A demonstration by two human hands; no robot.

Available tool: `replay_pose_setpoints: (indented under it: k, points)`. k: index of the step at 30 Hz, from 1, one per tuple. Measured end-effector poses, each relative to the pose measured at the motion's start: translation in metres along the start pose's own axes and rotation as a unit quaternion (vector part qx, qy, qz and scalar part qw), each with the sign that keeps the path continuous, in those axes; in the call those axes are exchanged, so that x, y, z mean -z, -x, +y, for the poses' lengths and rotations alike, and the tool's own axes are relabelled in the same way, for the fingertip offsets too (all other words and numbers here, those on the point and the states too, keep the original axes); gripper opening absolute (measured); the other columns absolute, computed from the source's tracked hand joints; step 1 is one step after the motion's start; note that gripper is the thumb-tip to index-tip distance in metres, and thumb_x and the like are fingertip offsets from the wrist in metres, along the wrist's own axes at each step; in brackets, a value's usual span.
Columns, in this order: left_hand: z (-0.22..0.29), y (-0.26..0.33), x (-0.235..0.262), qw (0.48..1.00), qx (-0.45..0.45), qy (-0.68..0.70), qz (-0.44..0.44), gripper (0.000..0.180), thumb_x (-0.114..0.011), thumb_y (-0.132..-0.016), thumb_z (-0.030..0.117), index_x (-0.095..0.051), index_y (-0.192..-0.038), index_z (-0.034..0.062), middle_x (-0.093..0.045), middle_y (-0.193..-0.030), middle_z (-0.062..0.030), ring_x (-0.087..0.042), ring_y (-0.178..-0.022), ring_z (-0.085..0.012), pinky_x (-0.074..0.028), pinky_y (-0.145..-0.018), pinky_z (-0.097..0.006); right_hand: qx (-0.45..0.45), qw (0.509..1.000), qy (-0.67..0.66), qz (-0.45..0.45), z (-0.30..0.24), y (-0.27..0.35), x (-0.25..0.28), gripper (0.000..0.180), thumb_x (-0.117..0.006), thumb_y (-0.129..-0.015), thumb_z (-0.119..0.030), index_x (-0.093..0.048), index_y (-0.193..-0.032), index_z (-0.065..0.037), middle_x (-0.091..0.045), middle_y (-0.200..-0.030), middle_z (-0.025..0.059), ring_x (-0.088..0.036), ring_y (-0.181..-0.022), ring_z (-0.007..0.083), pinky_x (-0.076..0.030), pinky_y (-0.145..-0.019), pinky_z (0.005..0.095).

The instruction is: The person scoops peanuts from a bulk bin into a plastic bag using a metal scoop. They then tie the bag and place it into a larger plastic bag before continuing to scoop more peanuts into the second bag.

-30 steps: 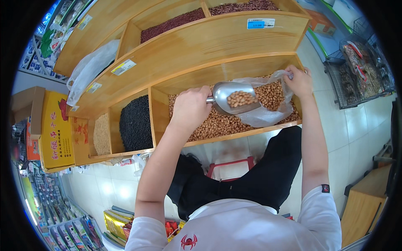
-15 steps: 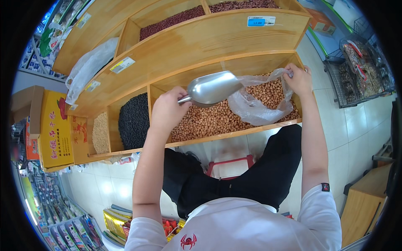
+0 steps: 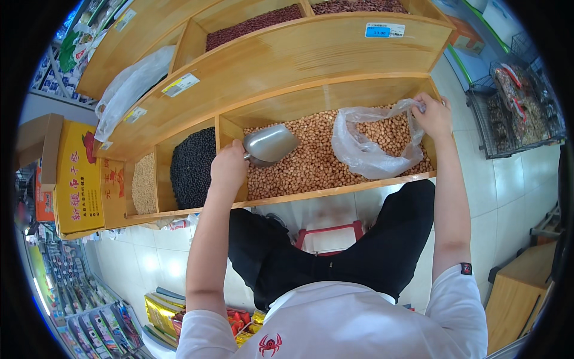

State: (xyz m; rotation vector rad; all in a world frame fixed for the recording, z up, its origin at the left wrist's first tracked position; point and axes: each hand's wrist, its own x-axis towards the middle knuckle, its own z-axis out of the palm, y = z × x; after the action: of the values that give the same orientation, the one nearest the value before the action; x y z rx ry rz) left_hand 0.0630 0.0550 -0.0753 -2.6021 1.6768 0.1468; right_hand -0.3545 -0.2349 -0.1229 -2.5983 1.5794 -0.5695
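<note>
My left hand (image 3: 229, 167) is closed round the handle of a shiny metal scoop (image 3: 270, 145). The scoop points right, low over the left part of a bin of light brown peanuts (image 3: 299, 173); whether it touches them I cannot tell. My right hand (image 3: 433, 115) pinches the rim of a clear plastic bag (image 3: 376, 166) by the bin's right end. The bag lies with its mouth wide apart on the peanuts, and brown peanuts show within its rim; whether they are in it or seen through it is unclear.
Left of the peanuts, wooden dividers part off black beans (image 3: 194, 167) and pale grains (image 3: 143, 185). Dark red beans (image 3: 254, 27) fill a higher tier. A yellow carton (image 3: 78, 179) stands at the left, a wire basket (image 3: 517, 113) at the right. A red stool (image 3: 329, 232) is between my legs.
My left hand has drawn the scoop left and away from the bag, lowering it toward the peanuts. The right hand keeps its hold on the bag's rim.
</note>
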Motion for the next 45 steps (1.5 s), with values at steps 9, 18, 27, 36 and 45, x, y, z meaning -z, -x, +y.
replay_pose_setpoints:
  k: [9, 18, 27, 36, 45]
  points:
    - [0.021, -0.026, -0.035, 0.996, 0.019, 0.087, -0.022, 0.031, -0.080, -0.078, 0.012, -0.061, -0.100, 0.0033, -0.070, -0.098, -0.0194, -0.067, -0.096, -0.0390, -0.053, -0.084, -0.048, 0.007, 1.000, -0.005, 0.017, -0.001, 0.000, -0.001, 0.014, -0.066, -0.087, -0.028, -0.067, -0.096, -0.017, -0.073, -0.081, 0.0076, -0.070, -0.083, 0.0282, -0.037, -0.108, 0.0487]
    - [0.018, -0.047, -0.073, 0.982, -0.011, 0.185, -0.037, 0.032, -0.083, -0.075, 0.012, -0.064, -0.099, 0.0037, -0.071, -0.097, -0.0181, -0.069, -0.094, -0.0342, -0.054, -0.081, -0.043, 0.003, 1.000, -0.001, 0.003, -0.002, -0.001, -0.001, 0.015, -0.066, -0.087, -0.027, -0.067, -0.098, -0.017, -0.074, -0.085, 0.0060, -0.070, -0.086, 0.0265, -0.037, -0.108, 0.0495]
    - [-0.002, -0.048, -0.087, 0.959, 0.046, 0.252, -0.125, 0.039, -0.088, -0.074, 0.016, -0.062, -0.101, 0.0029, -0.072, -0.094, -0.0123, -0.069, -0.088, -0.0254, -0.054, -0.080, -0.037, 0.004, 1.000, 0.004, 0.000, 0.001, -0.001, -0.002, 0.016, -0.066, -0.087, -0.027, -0.067, -0.099, -0.017, -0.075, -0.089, 0.0033, -0.071, -0.089, 0.0248, -0.036, -0.109, 0.0487]
    - [-0.011, -0.049, -0.098, 0.929, 0.060, 0.334, -0.148, 0.041, -0.084, -0.073, 0.017, -0.060, -0.102, 0.0008, -0.069, -0.095, -0.0123, -0.067, -0.089, -0.0228, -0.053, -0.081, -0.036, 0.005, 1.000, 0.014, -0.006, -0.003, -0.001, 0.000, 0.016, -0.066, -0.087, -0.027, -0.066, -0.099, -0.016, -0.075, -0.088, 0.0038, -0.071, -0.089, 0.0249, -0.036, -0.109, 0.0482]
    - [0.000, -0.049, -0.090, 0.929, 0.039, 0.356, -0.096, 0.039, -0.083, -0.073, 0.017, -0.060, -0.100, 0.0021, -0.067, -0.089, -0.0086, -0.065, -0.084, -0.0196, -0.053, -0.077, -0.033, 0.006, 1.000, 0.011, 0.001, -0.001, -0.001, -0.001, 0.016, -0.065, -0.087, -0.027, -0.066, -0.099, -0.016, -0.075, -0.088, 0.0047, -0.071, -0.088, 0.0254, -0.036, -0.109, 0.0493]
